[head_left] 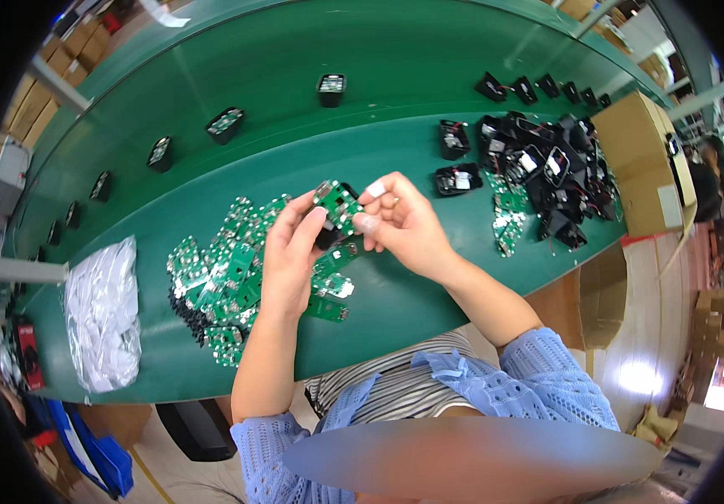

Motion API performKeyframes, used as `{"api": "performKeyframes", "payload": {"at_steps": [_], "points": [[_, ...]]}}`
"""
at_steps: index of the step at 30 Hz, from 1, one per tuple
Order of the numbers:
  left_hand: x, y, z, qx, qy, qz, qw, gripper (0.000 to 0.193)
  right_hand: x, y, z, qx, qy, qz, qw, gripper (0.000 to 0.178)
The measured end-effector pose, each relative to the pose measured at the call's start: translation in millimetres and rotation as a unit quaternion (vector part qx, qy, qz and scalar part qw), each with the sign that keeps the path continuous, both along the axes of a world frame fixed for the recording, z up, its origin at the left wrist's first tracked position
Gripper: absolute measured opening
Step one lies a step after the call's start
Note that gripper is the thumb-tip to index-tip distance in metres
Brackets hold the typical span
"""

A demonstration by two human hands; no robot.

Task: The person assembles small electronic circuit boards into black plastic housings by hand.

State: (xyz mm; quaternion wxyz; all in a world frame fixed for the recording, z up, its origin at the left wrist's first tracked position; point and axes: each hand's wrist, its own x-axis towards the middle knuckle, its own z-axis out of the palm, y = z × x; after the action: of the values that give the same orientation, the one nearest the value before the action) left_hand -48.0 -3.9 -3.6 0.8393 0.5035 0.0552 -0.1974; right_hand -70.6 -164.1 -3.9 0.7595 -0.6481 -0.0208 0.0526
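Over the middle of the green bench, a green circuit board (338, 204) is held up between my two hands. My left hand (292, 244) grips its left side, thumb on the face. Fingers of my right hand (404, 225) pinch at its right edge. Some black plastic, perhaps a housing, shows behind and below the board; how the two fit together is hidden by my fingers. Beneath and left of my hands lies a loose heap of green circuit boards (219, 260). Small black parts (189, 321) are piled along that heap's near left edge.
Right of my hands sits a pile of black housings (547, 160) with wires, beside a cardboard box (643, 164). More boards (509, 214) lie there. Several filled housings stand spaced along the belt, one (331, 89) straight ahead. A clear plastic bag (103, 315) lies at left.
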Motion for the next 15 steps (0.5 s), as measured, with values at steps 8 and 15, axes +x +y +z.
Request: {"api": "performKeyframes", "payload": {"at_steps": [8,15], "points": [[-5.7,-8.0,-6.4,0.089,-0.079,0.007,0.993,0.020,-5.3,4.6,14.1,-0.395,-0.261,-0.138,0.870,0.028],[-12.0,-13.8,9.2,0.127,-0.105,0.044,0.985,0.016,2.3,3.6,1.1,-0.330,-0.312,-0.112,0.884,0.013]]}}
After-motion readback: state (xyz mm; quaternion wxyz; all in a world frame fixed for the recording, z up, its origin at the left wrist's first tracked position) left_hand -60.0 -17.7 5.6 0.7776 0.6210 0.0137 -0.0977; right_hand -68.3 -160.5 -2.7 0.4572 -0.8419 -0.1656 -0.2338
